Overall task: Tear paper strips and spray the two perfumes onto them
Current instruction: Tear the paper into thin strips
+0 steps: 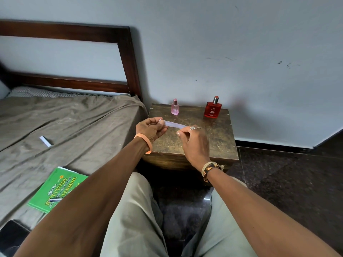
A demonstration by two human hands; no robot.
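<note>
A narrow white paper strip [173, 124] is stretched between both hands above the wooden side table [219, 138]. My left hand [150, 129] pinches its left end, and my right hand [194, 143] pinches its right end. A small pink perfume bottle [175, 107] stands upright at the table's back left. At the back right stands a larger red perfume bottle [213, 108], with no cap on its sprayer. Another white strip [45, 141] lies on the bed.
To the left is a bed with a brown sheet [65, 127] and a dark wooden headboard [128, 58]. A green book [55, 190] lies near the bed's edge. The table stands against the wall, over a dark stone floor [287, 179].
</note>
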